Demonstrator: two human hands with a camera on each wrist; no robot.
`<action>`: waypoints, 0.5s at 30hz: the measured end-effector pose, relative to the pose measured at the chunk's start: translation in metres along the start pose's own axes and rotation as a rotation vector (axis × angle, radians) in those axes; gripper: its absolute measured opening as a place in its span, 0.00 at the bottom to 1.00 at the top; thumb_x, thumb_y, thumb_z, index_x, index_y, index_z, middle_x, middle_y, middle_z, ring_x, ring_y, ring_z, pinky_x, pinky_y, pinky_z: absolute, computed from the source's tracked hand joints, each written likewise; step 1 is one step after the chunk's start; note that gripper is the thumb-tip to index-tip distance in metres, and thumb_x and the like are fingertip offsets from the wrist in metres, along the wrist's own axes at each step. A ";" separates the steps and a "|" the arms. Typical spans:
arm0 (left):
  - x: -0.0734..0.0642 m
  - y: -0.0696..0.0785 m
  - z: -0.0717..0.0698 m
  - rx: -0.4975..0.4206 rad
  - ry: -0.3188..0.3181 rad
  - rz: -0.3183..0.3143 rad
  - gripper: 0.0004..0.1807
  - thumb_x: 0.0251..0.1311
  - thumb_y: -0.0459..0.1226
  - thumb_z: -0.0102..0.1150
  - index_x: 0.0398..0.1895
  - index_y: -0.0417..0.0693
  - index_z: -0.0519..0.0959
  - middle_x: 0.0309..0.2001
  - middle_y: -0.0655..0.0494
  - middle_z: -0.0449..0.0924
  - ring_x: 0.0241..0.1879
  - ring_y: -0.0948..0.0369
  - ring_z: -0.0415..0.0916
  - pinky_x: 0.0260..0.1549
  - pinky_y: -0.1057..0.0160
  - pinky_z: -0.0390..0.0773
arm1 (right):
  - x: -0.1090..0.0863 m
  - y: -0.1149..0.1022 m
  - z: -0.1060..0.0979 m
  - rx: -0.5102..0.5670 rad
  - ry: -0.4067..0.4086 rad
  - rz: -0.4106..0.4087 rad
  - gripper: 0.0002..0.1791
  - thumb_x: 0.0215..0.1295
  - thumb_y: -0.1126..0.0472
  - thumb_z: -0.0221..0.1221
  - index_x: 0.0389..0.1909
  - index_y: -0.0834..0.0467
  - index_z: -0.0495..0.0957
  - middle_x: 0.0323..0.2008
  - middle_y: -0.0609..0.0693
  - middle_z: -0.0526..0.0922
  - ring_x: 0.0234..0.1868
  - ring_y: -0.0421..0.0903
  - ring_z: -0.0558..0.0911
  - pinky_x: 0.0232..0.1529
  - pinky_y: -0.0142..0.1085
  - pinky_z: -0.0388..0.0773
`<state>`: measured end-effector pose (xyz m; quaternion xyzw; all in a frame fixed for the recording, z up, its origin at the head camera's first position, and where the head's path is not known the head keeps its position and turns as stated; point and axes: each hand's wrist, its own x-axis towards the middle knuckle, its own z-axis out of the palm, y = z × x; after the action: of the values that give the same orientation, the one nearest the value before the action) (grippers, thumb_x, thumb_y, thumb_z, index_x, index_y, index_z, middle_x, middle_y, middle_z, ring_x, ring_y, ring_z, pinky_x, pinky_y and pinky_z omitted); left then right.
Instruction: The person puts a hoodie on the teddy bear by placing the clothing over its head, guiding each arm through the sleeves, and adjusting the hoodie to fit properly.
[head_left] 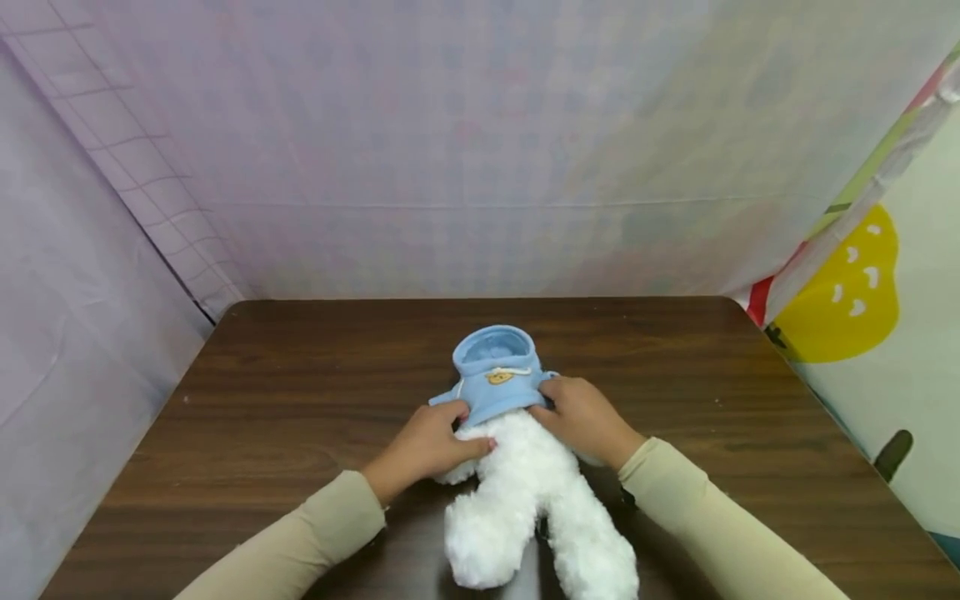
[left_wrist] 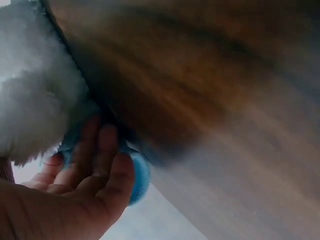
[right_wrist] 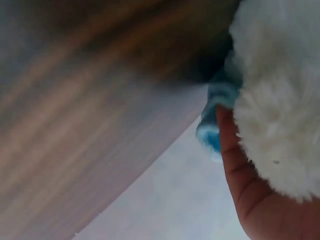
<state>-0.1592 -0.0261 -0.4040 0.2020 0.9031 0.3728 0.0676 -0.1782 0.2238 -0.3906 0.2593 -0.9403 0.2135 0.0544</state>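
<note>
A white fluffy plush toy [head_left: 517, 475] lies on the dark wooden table with its legs toward the person. Over its upper end sits a small light-blue hoodie [head_left: 495, 392] with a bear patch and a pale drawstring; its round neck opening faces away, and no head shows through. My left hand [head_left: 427, 446] grips the hoodie's left lower edge, thumb lying across the white fur. In the left wrist view its fingers [left_wrist: 107, 145] bend against the blue cloth [left_wrist: 140, 177]. At the right edge, my right hand [head_left: 588, 417] pinches the hoodie by the hem and sleeve, beside the fur [right_wrist: 280, 110].
The brown wooden table [head_left: 300, 358] extends around the toy on every side. A pale checked cloth [head_left: 480, 150] hangs behind the table's back edge, and another white sheet [head_left: 82, 292] hangs at left. A yellow printed shape [head_left: 847, 292] shows on the right wall.
</note>
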 end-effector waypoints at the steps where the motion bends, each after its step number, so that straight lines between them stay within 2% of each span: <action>1: 0.000 0.001 0.001 0.007 0.013 0.012 0.26 0.55 0.53 0.70 0.21 0.51 0.63 0.18 0.61 0.54 0.20 0.64 0.59 0.21 0.66 0.63 | -0.001 0.000 0.001 0.002 0.007 0.012 0.11 0.67 0.58 0.61 0.25 0.53 0.73 0.17 0.42 0.67 0.20 0.39 0.68 0.25 0.36 0.69; 6: 0.003 0.002 0.001 0.066 0.043 0.064 0.26 0.57 0.51 0.69 0.18 0.53 0.61 0.17 0.62 0.53 0.19 0.65 0.56 0.20 0.67 0.61 | -0.002 0.001 0.004 -0.012 0.022 0.026 0.11 0.67 0.58 0.62 0.26 0.54 0.73 0.15 0.42 0.66 0.18 0.38 0.68 0.23 0.36 0.68; 10: 0.002 0.003 -0.004 0.091 0.010 0.052 0.23 0.57 0.54 0.68 0.22 0.52 0.67 0.18 0.62 0.59 0.20 0.64 0.60 0.21 0.65 0.64 | -0.003 0.001 0.001 0.019 0.000 0.044 0.12 0.69 0.56 0.61 0.26 0.53 0.71 0.15 0.43 0.66 0.17 0.38 0.67 0.22 0.35 0.67; 13: -0.001 0.007 -0.012 0.121 -0.007 0.030 0.22 0.55 0.57 0.69 0.34 0.51 0.76 0.28 0.59 0.69 0.26 0.62 0.66 0.27 0.62 0.70 | -0.003 -0.001 -0.005 0.026 0.011 0.027 0.13 0.68 0.54 0.62 0.27 0.53 0.73 0.18 0.43 0.68 0.20 0.38 0.68 0.23 0.35 0.67; 15: -0.003 0.012 -0.017 0.129 -0.002 0.045 0.27 0.55 0.59 0.69 0.46 0.49 0.78 0.39 0.56 0.72 0.34 0.60 0.69 0.35 0.59 0.73 | -0.004 -0.005 -0.013 0.024 0.028 -0.005 0.12 0.67 0.52 0.64 0.32 0.56 0.77 0.25 0.45 0.73 0.25 0.40 0.71 0.28 0.36 0.71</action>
<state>-0.1575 -0.0307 -0.3840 0.2267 0.9204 0.3151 0.0470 -0.1724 0.2272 -0.3782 0.2593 -0.9361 0.2285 0.0651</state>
